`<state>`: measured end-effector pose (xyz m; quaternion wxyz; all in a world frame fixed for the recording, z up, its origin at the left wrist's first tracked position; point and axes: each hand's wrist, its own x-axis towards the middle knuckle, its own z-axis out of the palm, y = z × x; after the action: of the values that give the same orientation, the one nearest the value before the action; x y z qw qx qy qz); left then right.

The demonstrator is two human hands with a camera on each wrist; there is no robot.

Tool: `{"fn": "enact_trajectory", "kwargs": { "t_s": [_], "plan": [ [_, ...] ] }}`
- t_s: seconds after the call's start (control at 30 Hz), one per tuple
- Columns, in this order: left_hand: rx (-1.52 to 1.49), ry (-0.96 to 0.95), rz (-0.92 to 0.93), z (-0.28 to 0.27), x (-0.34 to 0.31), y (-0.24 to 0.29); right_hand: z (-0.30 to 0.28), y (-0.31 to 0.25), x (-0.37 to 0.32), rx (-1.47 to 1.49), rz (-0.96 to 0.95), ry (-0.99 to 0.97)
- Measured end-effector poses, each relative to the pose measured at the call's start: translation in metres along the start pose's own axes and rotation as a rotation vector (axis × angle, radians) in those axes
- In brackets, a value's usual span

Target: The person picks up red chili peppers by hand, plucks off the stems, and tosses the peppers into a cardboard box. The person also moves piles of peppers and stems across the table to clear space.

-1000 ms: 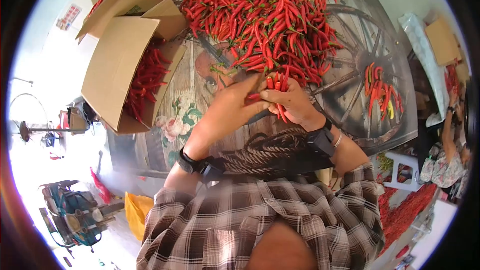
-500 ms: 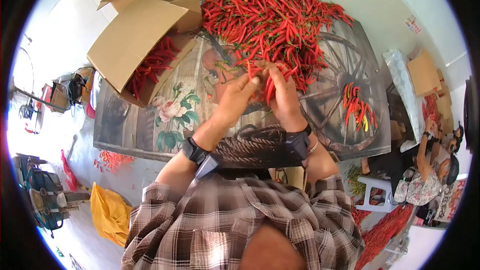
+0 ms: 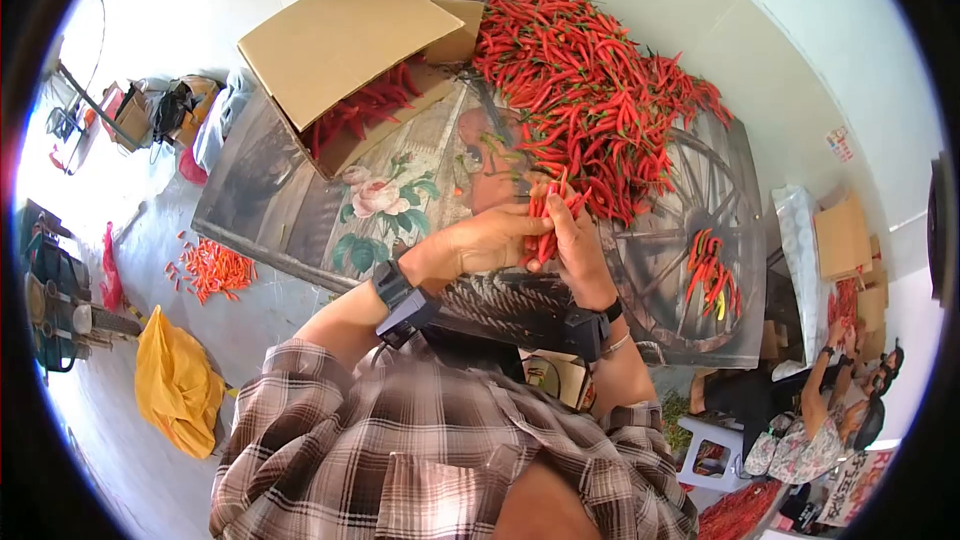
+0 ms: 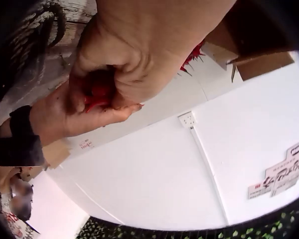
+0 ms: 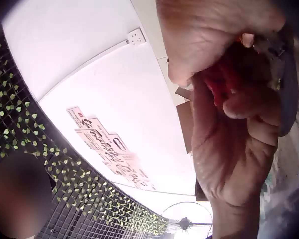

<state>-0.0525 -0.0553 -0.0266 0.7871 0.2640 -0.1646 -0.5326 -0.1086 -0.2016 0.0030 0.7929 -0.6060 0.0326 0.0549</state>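
Note:
Both hands meet over the near part of the table, around a small bunch of red chillies (image 3: 545, 230). My left hand (image 3: 490, 240) comes in from the left, its fingers curled about the lower part of the bunch. On the other side my right hand (image 3: 580, 258) grips the same chillies, thumb up along them. In the left wrist view, red chillies (image 4: 100, 92) show in the hollow between the two hands. The right wrist view has the chillies (image 5: 222, 82) mostly hidden by fingers. A big heap of red chillies (image 3: 600, 100) lies just beyond the hands.
An open cardboard box (image 3: 350, 40) of chillies stands at the table's left back. A small group of chillies (image 3: 710, 265), one yellow, lies on the right of the printed tabletop (image 3: 300, 230). Orange-red pieces (image 3: 212, 270) and a yellow bag (image 3: 178, 380) are on the floor. Another person (image 3: 810, 430) sits at right.
The hands parted slightly, with fingers raised near the heap, then came together again lower, around the bunch. The head view has turned, so the table appears shifted and rotated.

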Motion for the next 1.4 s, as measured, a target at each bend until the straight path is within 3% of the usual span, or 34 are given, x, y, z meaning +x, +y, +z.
{"fn": "enact_trajectory", "kwargs": {
  "t_s": [0.23, 0.3, 0.43, 0.47, 0.53, 0.6, 0.63, 0.77, 0.8, 0.87, 0.93, 1.0, 1.03, 1.1, 1.27, 1.37, 1.4],
  "plan": [
    [-0.09, 0.031, -0.074, -0.004, -0.017, 0.001, 0.016, 0.018, 0.009, 0.153, -0.111, 0.022],
    [-0.027, 0.338, -0.015, 0.026, -0.024, 0.008, 0.005, 0.033, 0.019, 0.113, -0.132, -0.025],
    [-0.046, 0.339, 0.033, -0.001, -0.026, -0.003, 0.012, 0.027, 0.015, -0.03, -0.28, -0.004],
    [-0.07, 0.274, -0.004, -0.009, -0.027, -0.002, 0.015, 0.009, 0.004, 0.023, -0.042, -0.035],
    [-0.084, 0.242, -0.008, 0.0, -0.027, -0.001, 0.013, 0.015, 0.002, 0.074, -0.072, 0.036],
    [-0.115, 0.22, -0.026, -0.001, -0.022, -0.002, 0.02, 0.012, 0.0, 0.059, -0.132, -0.002],
    [-0.156, 0.218, -0.007, -0.001, -0.026, -0.001, 0.016, 0.015, -0.001, 0.102, -0.066, -0.058],
    [-0.156, 0.331, 0.031, 0.002, -0.034, 0.021, 0.002, 0.032, -0.003, -0.063, -0.462, 0.107],
    [-0.185, 0.377, 0.048, -0.006, -0.036, 0.031, -0.005, 0.031, -0.008, -0.069, -0.357, 0.148],
    [-0.425, 0.394, 0.196, -0.051, -0.039, 0.062, -0.012, 0.021, -0.019, 0.015, -0.287, 0.23],
    [-0.596, 0.174, 0.627, -0.054, -0.046, 0.114, -0.014, 0.011, -0.032, 0.111, -0.273, 0.291],
    [-0.364, 0.347, 1.004, -0.091, -0.048, 0.147, -0.021, 0.014, -0.042, 0.112, -0.289, 0.308],
    [-0.368, 0.328, 0.986, -0.086, -0.044, 0.146, -0.027, 0.012, -0.045, 0.111, -0.307, 0.319],
    [-0.474, 0.304, 0.674, -0.077, -0.042, 0.135, -0.035, 0.01, -0.051, 0.088, -0.303, 0.356],
    [-0.429, 0.514, 0.787, -0.077, -0.052, 0.114, -0.046, 0.021, -0.071, 0.065, -0.281, 0.427],
    [0.136, 0.639, 0.688, -0.058, -0.077, 0.096, -0.055, 0.025, -0.084, 0.049, -0.301, 0.524],
    [0.134, 0.64, 0.675, -0.046, -0.083, 0.09, -0.058, 0.027, -0.089, 0.015, -0.309, 0.565]
  ]
}}
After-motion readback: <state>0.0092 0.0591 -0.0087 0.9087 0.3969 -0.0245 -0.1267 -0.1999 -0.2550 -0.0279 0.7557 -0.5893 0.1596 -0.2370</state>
